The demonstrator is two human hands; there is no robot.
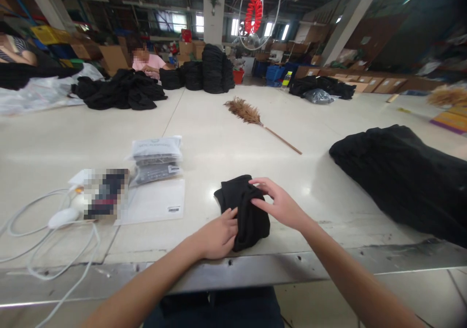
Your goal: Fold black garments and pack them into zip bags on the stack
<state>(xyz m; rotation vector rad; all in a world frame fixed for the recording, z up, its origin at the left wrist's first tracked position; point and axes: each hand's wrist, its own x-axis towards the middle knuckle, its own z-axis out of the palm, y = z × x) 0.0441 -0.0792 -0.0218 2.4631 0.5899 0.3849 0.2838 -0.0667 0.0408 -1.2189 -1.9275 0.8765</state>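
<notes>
Broadly, I see a wide pale table [226, 138] filling most of the view, with a metal strip along its near edge. Off to my right lies the biggest thing on it, a large heap of black fabric [404, 177], well apart from both hands. Across the table to the far left sits another dark pile of garments [122, 90], and behind it a person in a pink top [149, 63]. Tall stacks of folded black cloth [213, 69] stand near the far middle. A feather duster [255, 118] with a long thin stick lies on the bare table between those stacks and me.

Nearer, to my left, a stack of clear packed bags [156, 160] rests on a flat white plastic sleeve [155, 201]. Just beside it is a blurred dark object, and white cables [44, 235] loop toward the table edge.

Directly in front of me, close to the near edge, lies the folded black garment [242, 206], a small compact bundle. My left hand [219, 235] is pressed against its lower left side, fingers loosely curled and touching the cloth; I cannot tell whether it truly grips. My right hand [279, 204] comes in from the right with the fingers spread, its tips on the top right corner of the bundle, seemingly pinching a fold. The garment sits between the two hands.
</notes>
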